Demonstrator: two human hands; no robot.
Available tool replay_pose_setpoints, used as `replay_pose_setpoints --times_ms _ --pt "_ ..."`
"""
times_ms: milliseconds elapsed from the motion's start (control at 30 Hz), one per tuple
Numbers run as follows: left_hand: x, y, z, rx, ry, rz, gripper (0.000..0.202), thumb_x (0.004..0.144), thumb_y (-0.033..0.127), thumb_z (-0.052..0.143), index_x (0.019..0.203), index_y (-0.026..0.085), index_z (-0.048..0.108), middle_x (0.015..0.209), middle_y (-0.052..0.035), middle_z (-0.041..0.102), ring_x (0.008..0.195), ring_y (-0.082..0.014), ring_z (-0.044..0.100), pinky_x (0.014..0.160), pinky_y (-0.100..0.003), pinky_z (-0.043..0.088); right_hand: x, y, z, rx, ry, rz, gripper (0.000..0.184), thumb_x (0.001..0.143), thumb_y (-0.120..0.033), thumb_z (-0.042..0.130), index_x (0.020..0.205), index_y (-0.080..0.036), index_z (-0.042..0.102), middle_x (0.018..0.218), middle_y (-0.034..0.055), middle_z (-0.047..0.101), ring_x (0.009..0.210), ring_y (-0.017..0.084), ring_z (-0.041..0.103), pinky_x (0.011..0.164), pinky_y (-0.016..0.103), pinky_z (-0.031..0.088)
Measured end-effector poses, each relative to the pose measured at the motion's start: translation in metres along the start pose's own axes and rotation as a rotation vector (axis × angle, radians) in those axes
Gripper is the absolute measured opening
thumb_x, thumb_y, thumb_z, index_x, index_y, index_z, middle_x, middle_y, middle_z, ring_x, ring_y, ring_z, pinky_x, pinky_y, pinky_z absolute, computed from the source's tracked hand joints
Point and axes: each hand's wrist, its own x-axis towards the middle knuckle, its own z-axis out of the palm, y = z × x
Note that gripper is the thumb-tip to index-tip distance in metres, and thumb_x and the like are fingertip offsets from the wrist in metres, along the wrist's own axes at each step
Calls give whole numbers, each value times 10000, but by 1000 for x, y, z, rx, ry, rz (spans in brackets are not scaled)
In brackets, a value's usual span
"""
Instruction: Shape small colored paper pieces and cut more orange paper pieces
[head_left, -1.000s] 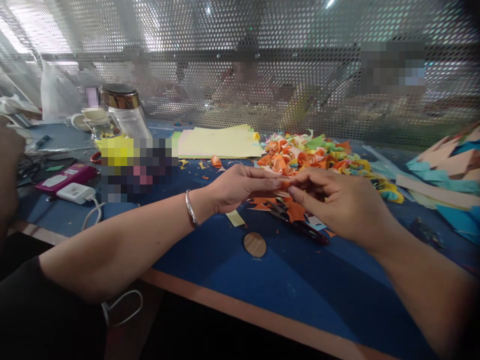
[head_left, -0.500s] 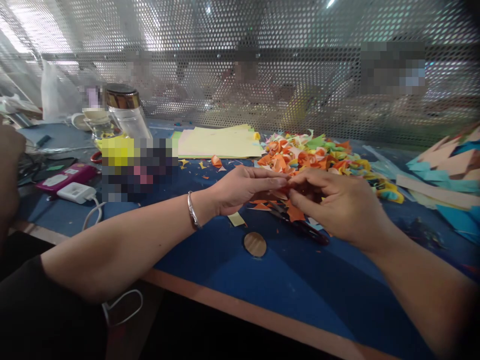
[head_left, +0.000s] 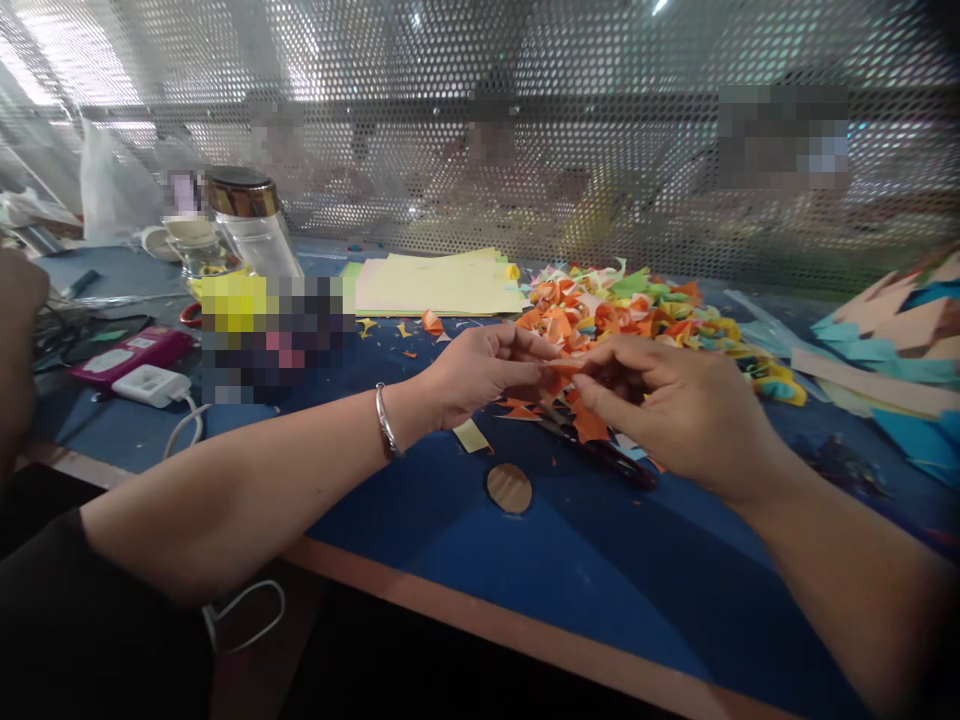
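Note:
Between my two hands is a small piece of orange paper (head_left: 564, 368). My left hand (head_left: 480, 375) pinches its left side, thumb against fingers. At the right side, the thumb and fingertips of my right hand (head_left: 667, 405) are closed on the same piece. Just behind them rises a heap of cut and curled paper pieces (head_left: 630, 310), mostly orange, yellow and green. Below the hands lie loose orange scraps (head_left: 591, 422) and dark-handled scissors (head_left: 626, 466), partly covered. A pale yellow paper strip (head_left: 471, 436) lies under my left wrist.
A stack of pale yellow sheets (head_left: 439, 285) lies behind my left hand. A glass bottle (head_left: 255, 235), a pink power strip (head_left: 131, 355) and a white charger (head_left: 154, 384) are at left. Folded peach and blue paper (head_left: 900, 320) stands at right. Perforated metal (head_left: 450, 180) closes the back.
My left fingers have shifted slightly left and opened up a little from the right hand, so more of the orange paper shows between them. The right hand has hardly moved.

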Motion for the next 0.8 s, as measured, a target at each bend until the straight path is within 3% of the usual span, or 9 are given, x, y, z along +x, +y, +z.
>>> replay_pose_setpoints --times_ms 300,800 --pt "0 1 1 97 1 88 163 782 48 719 810 155 598 687 32 667 607 -68 633 647 -240 491 0 3 0 2 -29 43 176 888 -371 614 823 -227 692 655 6 665 513 120 555 471 272 413" --pt "1 -4 3 113 18 154 199 760 94 761 828 159 586 686 39 651 602 -55 606 635 -234 466 0 -2 0 8 -9 30 162 884 -363 624 824 -226 686 604 -9 622 491 118 534 455 256 392"
